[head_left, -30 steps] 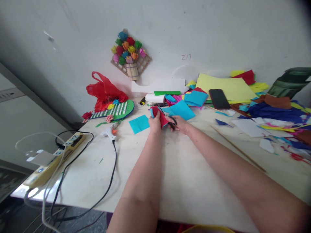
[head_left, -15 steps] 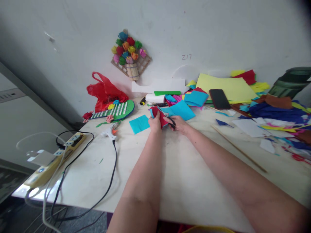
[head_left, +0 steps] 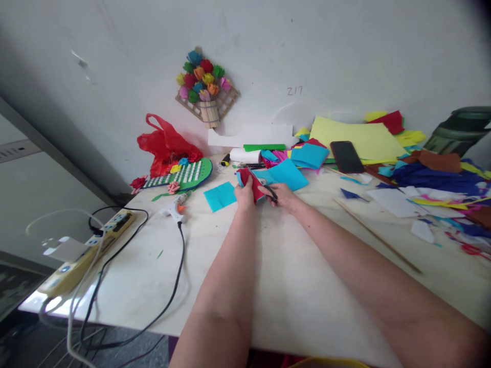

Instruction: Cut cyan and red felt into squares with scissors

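Pinched in my left hand (head_left: 244, 195) is a folded piece of red paper (head_left: 256, 186) with a light blue edge at its left side. My right hand (head_left: 283, 197) is closed on the black handles of a pair of scissors (head_left: 272, 193), whose blades lie against the red paper's right side and are partly hidden. Left of my hands a light blue paper square (head_left: 220, 197) lies flat on the table. Just behind them is a larger sheet of light blue paper (head_left: 288, 175).
A glue gun (head_left: 174, 209) lies at left, its cord running towards a power strip (head_left: 88, 250). Further back are a green board (head_left: 201, 174) and a red plastic bag (head_left: 163, 143). At right are a phone (head_left: 347, 157), a thin wooden stick (head_left: 378, 235) and heaped paper scraps (head_left: 429, 176).
Both hands stay almost in the same place over the table. The scissors at the red paper look more closed than before; their blades no longer stick out above it.
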`<state>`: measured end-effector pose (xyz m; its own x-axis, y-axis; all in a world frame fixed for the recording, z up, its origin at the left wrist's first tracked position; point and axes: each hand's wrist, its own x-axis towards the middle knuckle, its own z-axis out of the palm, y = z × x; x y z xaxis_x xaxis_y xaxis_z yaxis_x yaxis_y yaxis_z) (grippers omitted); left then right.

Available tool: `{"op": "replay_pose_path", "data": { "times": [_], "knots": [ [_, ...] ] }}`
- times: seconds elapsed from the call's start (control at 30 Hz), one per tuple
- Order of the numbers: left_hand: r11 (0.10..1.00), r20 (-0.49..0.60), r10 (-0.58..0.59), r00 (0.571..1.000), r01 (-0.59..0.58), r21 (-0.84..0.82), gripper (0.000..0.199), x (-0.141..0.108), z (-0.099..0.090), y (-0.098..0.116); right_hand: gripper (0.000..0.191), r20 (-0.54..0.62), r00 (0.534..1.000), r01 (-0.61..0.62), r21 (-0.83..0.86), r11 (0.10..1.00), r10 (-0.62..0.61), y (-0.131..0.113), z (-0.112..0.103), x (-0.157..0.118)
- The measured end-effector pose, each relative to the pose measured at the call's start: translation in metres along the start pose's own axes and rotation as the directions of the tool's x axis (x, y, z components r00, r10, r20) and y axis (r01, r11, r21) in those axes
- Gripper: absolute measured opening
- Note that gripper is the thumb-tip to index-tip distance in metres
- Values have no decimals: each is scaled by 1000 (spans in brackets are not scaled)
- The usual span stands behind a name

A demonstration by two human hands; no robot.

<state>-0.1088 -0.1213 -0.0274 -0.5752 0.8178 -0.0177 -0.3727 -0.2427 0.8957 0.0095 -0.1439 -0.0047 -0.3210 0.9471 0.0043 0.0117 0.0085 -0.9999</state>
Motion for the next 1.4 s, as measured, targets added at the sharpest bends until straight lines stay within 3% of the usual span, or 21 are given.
{"op": "replay_pose_path", "data": {
  "times": [0.97, 1.4],
  "knots": [
    [1000, 11, -2, 1000, 2, -3, 38, 3, -1, -3, 32, -1, 996, 90, -44, 995, -90, 5, 1, 2],
    [999, 26, -31, 999, 31, -19, 35, 1, 0, 1, 37, 76, 997, -31, 56, 998, 27, 0, -5, 1]
  ]
}}
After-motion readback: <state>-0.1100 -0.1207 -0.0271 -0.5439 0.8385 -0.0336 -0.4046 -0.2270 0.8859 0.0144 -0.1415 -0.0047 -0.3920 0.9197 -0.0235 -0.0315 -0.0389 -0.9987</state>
